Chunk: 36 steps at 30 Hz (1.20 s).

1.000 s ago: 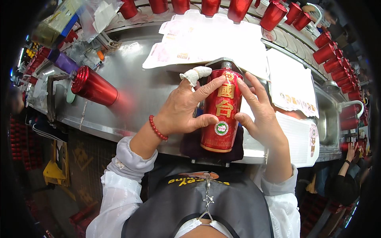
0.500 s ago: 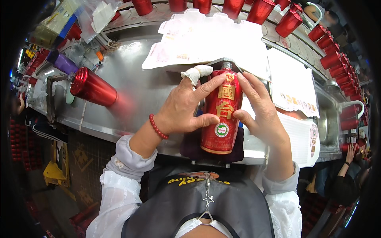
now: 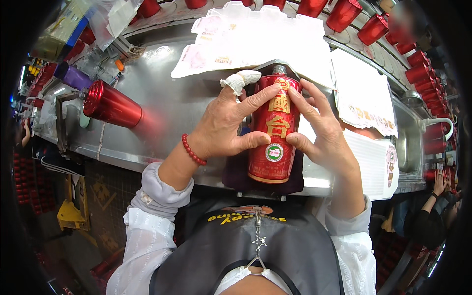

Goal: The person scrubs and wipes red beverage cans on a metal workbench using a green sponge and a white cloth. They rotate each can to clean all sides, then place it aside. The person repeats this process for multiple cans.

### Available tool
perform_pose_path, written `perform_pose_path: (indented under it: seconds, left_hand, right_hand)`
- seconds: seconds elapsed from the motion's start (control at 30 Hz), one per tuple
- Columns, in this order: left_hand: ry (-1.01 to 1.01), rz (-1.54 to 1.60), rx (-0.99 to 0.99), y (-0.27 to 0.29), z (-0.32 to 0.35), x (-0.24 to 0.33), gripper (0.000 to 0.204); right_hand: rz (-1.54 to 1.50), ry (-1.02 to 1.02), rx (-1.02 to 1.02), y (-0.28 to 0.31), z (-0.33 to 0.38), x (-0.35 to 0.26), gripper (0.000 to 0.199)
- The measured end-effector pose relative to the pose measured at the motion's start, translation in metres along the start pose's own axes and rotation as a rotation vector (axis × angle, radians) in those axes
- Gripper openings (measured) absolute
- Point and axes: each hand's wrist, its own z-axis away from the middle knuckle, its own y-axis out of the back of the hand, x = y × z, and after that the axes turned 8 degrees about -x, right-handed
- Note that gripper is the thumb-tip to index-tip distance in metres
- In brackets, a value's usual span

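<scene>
A red bottle (image 3: 272,165) with gold lettering and a round green-and-white emblem lies in front of me, its neck pointing away. Under it is a dark purple cloth (image 3: 237,173) at the counter's front edge. My left hand (image 3: 219,125), with a red bead bracelet and a white covering (image 3: 242,81) on one finger, grips the bottle's left side, thumb and a finger resting on the lettered face. From the right, my right hand (image 3: 327,132) holds it, one fingertip pressed near the top of the lettering and the thumb lower down.
Another red bottle (image 3: 114,105) lies tilted on a stand to the left. White printed sheets (image 3: 275,42) lie beyond my hands, with another stack (image 3: 364,91) at right. A sink (image 3: 409,152) stands farther right. Red bottles (image 3: 344,15) line the curved conveyor (image 3: 339,42); another person's hand (image 3: 439,182) shows at far right.
My right index finger has slid left onto the upper part of the bottle's lettered face. The bottles along the conveyor have shifted. My left hand keeps nearly the same grip.
</scene>
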Motion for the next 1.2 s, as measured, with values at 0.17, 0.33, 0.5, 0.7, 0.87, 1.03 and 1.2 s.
perform_pose_path:
  seconds: [0.17, 0.33, 0.5, 0.7, 0.87, 1.03, 1.2]
  left_hand:
    - [0.01, 0.018, -0.019, 0.001, -0.001, 0.001, 0.081]
    - [-0.021, 0.029, -0.07, -0.001, -0.001, -0.003, 0.087]
    - [-0.021, 0.168, -0.047, 0.001, 0.015, -0.004, 0.097]
    - [0.017, 0.136, -0.089, -0.012, 0.03, -0.003, 0.104]
    - [0.007, 0.111, -0.087, -0.013, 0.03, -0.002, 0.105]
    - [0.006, 0.096, -0.11, -0.008, 0.029, 0.0, 0.105]
    - [-0.016, 0.113, -0.101, -0.012, 0.029, -0.005, 0.108]
  right_hand:
    - [-0.025, 0.006, -0.013, 0.0, 0.001, 0.004, 0.081]
    - [-0.044, 0.008, -0.051, 0.005, 0.003, 0.005, 0.083]
    - [-0.277, -0.053, -0.047, -0.005, 0.024, 0.004, 0.1]
    - [-0.29, -0.046, -0.077, -0.021, 0.034, -0.001, 0.112]
    - [-0.354, -0.074, -0.064, -0.022, 0.033, -0.001, 0.119]
    - [-0.338, 0.0, -0.081, -0.022, 0.032, 0.002, 0.115]
    - [-0.283, -0.094, -0.05, -0.022, 0.032, -0.002, 0.129]
